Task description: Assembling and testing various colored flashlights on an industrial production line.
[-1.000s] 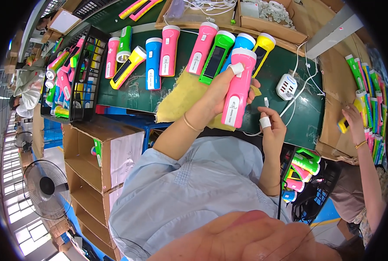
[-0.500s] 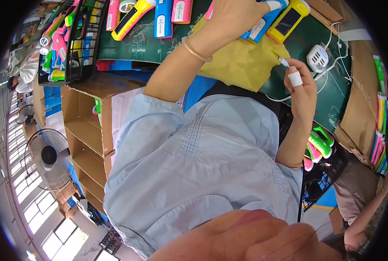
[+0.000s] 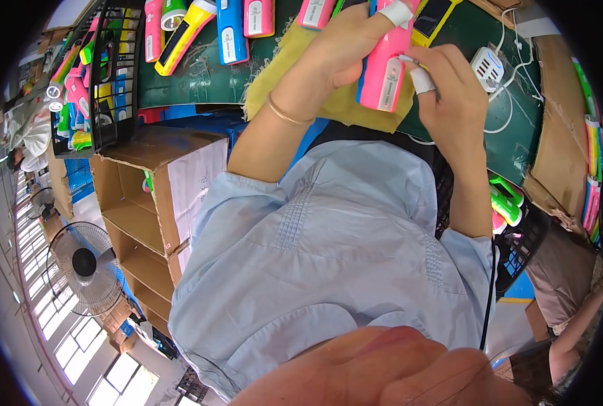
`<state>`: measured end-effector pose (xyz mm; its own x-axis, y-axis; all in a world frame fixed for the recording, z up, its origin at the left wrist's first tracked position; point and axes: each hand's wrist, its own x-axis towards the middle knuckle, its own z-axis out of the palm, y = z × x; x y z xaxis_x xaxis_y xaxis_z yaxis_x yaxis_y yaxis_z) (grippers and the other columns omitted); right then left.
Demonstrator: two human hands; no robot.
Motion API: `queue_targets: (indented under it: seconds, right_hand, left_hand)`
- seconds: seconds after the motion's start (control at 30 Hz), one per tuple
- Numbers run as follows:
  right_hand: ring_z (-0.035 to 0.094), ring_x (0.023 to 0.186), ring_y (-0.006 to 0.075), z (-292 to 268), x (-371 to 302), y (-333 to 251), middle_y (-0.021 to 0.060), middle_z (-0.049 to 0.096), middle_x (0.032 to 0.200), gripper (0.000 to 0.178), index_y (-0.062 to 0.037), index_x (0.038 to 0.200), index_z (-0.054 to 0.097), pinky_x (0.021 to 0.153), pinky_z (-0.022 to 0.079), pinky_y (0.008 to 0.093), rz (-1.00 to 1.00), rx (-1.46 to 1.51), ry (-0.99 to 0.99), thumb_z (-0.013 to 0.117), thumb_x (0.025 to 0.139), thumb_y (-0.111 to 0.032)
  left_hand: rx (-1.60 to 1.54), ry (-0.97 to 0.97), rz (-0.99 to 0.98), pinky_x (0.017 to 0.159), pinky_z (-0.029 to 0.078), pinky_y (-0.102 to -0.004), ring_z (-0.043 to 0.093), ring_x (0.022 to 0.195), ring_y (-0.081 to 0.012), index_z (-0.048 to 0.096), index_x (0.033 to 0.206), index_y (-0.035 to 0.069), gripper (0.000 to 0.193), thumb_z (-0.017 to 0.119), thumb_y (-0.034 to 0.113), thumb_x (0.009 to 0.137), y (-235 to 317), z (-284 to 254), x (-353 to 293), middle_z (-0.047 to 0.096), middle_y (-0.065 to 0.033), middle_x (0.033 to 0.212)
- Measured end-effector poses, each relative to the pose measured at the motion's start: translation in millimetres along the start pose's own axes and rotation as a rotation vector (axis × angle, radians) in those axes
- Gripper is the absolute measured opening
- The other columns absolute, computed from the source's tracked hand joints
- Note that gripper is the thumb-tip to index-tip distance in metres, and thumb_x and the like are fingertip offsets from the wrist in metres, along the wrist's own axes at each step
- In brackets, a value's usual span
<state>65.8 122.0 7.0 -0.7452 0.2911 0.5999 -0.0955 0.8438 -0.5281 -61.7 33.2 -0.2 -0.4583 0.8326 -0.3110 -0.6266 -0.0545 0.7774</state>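
My left hand [image 3: 345,47], with white tape on its thumb, grips a pink flashlight [image 3: 387,81] over the yellow cloth [image 3: 281,74]. A pale label strip runs along the flashlight's handle. From the other side my right hand [image 3: 450,95], its thumb also taped, pinches a small white cable plug [image 3: 407,59] against the handle's edge. Whether the plug sits inside a socket I cannot tell. The white cable [image 3: 501,125] runs toward a white multi-port USB charger [image 3: 488,68] on the green table. The flashlight's far end is cut off by the frame's top edge.
Pink, yellow and blue flashlights, among them a blue one [image 3: 232,34], lie along the table's far side. A black crate [image 3: 115,74] of flashlights stands at the left, above cardboard shelves [image 3: 135,223]. Cardboard [image 3: 551,122] borders the right side. A fan [image 3: 83,264] stands further left.
My left hand has brought the pink flashlight nearer over the cloth. My right hand has moved up and left with the plug, from beside the cloth to the flashlight's edge.
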Motion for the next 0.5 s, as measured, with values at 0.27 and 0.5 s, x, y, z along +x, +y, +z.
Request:
queue_targets:
  seconds: [0.27,0.5]
  right_hand:
    - [0.056,0.071,0.0199,-38,7,-10,0.0073,0.055,0.075,0.019,-0.0020,0.089,0.061,0.063,0.044,0.0275,0.004,0.538,-0.510,0.065,0.070,0.000]
    - [0.046,0.057,0.0168,-11,-46,-10,0.0024,0.041,0.064,0.039,-0.0051,0.095,0.065,0.046,0.038,0.0277,-0.543,0.134,-0.205,0.063,0.056,-0.005]
  left_hand:
    - [0.181,-0.155,0.607,0.063,0.051,-0.0306,0.058,0.074,-0.0184,0.045,0.112,0.007,0.045,0.046,0.046,0.090,17,1,-20,0.056,-0.0081,0.090]
    - [-0.346,-0.042,0.140,0.064,0.051,-0.0313,0.058,0.074,-0.0202,0.050,0.107,0.007,0.050,0.045,0.052,0.087,4,4,-13,0.056,-0.0057,0.087]
